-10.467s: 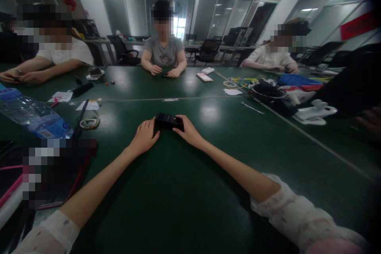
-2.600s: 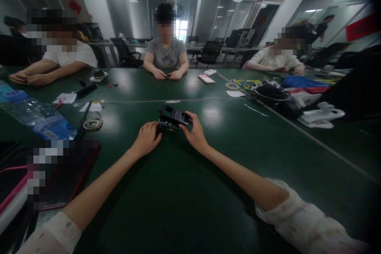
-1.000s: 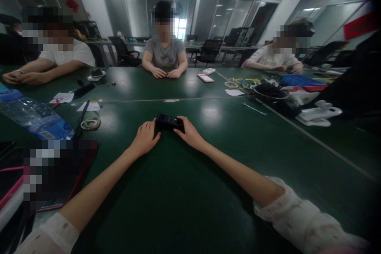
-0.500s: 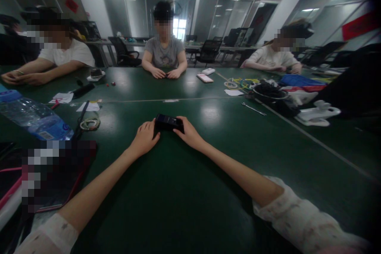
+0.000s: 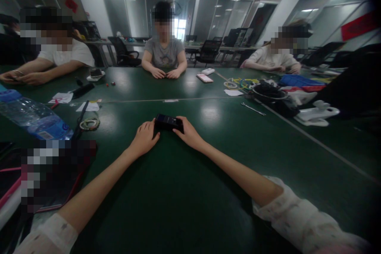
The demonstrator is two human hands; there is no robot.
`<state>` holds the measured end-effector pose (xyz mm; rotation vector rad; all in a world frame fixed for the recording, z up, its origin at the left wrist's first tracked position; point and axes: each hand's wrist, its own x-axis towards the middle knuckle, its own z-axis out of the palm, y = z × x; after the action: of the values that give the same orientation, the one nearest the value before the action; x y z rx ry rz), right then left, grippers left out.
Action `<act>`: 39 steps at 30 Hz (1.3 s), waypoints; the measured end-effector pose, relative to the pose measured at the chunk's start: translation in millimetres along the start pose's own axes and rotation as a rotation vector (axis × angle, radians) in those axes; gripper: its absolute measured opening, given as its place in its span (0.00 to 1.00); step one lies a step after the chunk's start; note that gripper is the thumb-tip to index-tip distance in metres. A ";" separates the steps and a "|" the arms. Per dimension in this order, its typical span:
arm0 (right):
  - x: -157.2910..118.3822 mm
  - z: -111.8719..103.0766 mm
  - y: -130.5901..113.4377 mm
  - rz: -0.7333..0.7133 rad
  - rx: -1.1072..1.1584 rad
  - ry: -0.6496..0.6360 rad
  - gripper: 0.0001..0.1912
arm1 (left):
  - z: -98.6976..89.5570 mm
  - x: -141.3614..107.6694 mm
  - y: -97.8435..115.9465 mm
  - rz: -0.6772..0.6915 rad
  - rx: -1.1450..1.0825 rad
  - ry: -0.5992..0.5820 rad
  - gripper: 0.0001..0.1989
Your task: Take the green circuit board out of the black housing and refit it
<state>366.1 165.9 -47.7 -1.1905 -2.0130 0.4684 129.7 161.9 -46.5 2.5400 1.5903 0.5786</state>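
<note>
Since the black box [image 5: 169, 122] on the table [image 5: 178, 198] seems light, stiff and perhaps slippery, its short ends suit holding best, where left hand [image 5: 145, 137] and right hand [image 5: 189, 134] clasp it, fingers half-curled.

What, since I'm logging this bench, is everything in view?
Device: 1, black, centre
Table: 1, green, foreground
Bottle: 1, clear, left
Pixelated items: several, dark, lower left
Papers: several, white, mid-table
Coiled band: 1, mixed, by bottle
Wrench: 1, silver, right of device
Phone: 1, pale, far side
Cables: several, mixed, far right
Clamp-like item: 1, white, right
People: 3, white/grey tops, opposite
Chairs: several, black, background
Banners: 2, red, background
Sleeves: 2, whitish, bottom corners
Left hand: 1, bare, device's left end
Right hand: 1, bare, device's right end
</note>
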 end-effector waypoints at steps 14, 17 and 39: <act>0.8 1.5 1.8 -0.020 0.003 0.013 0.27 | -0.1 0.4 0.5 -0.008 0.005 0.001 0.30; 0.5 1.4 1.9 -0.022 0.000 0.017 0.27 | -1.3 0.0 1.3 -0.011 0.002 -0.004 0.30; 1.2 0.7 2.5 -0.008 0.001 0.007 0.27 | -3.3 -0.2 3.3 -0.015 0.021 -0.017 0.30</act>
<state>366.7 168.2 -49.2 -1.1817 -2.0100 0.4609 131.2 159.8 -42.6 2.5386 1.6164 0.5403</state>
